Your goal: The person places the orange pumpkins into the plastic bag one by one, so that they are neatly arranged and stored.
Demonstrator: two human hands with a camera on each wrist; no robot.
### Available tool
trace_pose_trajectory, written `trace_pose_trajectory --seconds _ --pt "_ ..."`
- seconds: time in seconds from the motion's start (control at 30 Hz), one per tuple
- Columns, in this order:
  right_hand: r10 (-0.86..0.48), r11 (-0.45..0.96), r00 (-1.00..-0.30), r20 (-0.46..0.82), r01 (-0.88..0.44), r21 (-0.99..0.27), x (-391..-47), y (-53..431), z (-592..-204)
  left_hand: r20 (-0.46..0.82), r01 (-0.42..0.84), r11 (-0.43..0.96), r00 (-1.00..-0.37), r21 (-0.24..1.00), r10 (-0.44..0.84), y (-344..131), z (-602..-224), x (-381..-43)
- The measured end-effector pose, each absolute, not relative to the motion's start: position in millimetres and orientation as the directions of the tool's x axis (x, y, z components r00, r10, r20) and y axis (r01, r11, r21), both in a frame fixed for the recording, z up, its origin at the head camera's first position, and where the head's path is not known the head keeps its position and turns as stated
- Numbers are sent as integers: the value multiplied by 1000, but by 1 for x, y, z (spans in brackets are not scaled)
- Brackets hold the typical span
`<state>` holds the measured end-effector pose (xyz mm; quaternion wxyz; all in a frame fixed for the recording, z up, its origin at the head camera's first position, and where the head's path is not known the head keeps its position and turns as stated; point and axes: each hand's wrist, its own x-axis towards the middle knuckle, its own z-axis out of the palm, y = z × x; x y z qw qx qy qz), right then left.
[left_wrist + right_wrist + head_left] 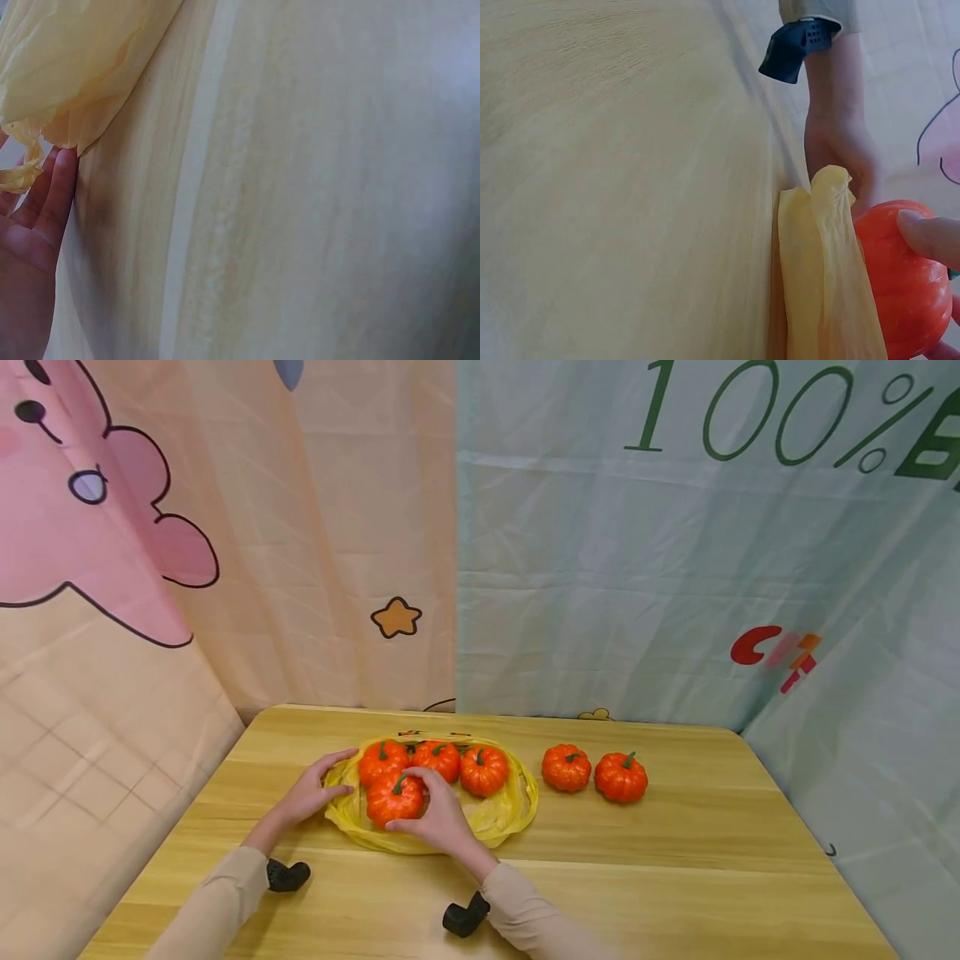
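A yellow plastic bag (522, 817) lies spread on the table with its rim opened wide. Inside its left and back parts sit three orange toy pumpkins, one (384, 762) at left, one (437, 762) at the back and one (483, 772) on the right. My right hand (442, 817) holds another orange pumpkin (392, 802) at the bag's front left, thumb and fingers on either side. In the right wrist view that pumpkin (907, 285) is beside the bag's rim (817, 277). My left hand (306, 793), fingers extended, touches the bag's left edge; part of it is hidden by plastic in the left wrist view.
Two more orange pumpkins, one (566, 767) nearer the bag and one (621, 777) farther right, stand on the wooden table (675, 893). Printed curtains (600, 593) hang behind the table. Black wrist devices (465, 917) are on both forearms.
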<state>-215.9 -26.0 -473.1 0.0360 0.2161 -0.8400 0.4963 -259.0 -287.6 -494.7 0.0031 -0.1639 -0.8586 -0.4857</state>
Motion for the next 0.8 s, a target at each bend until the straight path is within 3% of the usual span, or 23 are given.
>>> trace_pose_trajectory --seconds 0.8 --pt "-355 480 -904 239 -395 -783 -210 -42 -476 192 317 460 -935 830 298 -284 -492 -256"
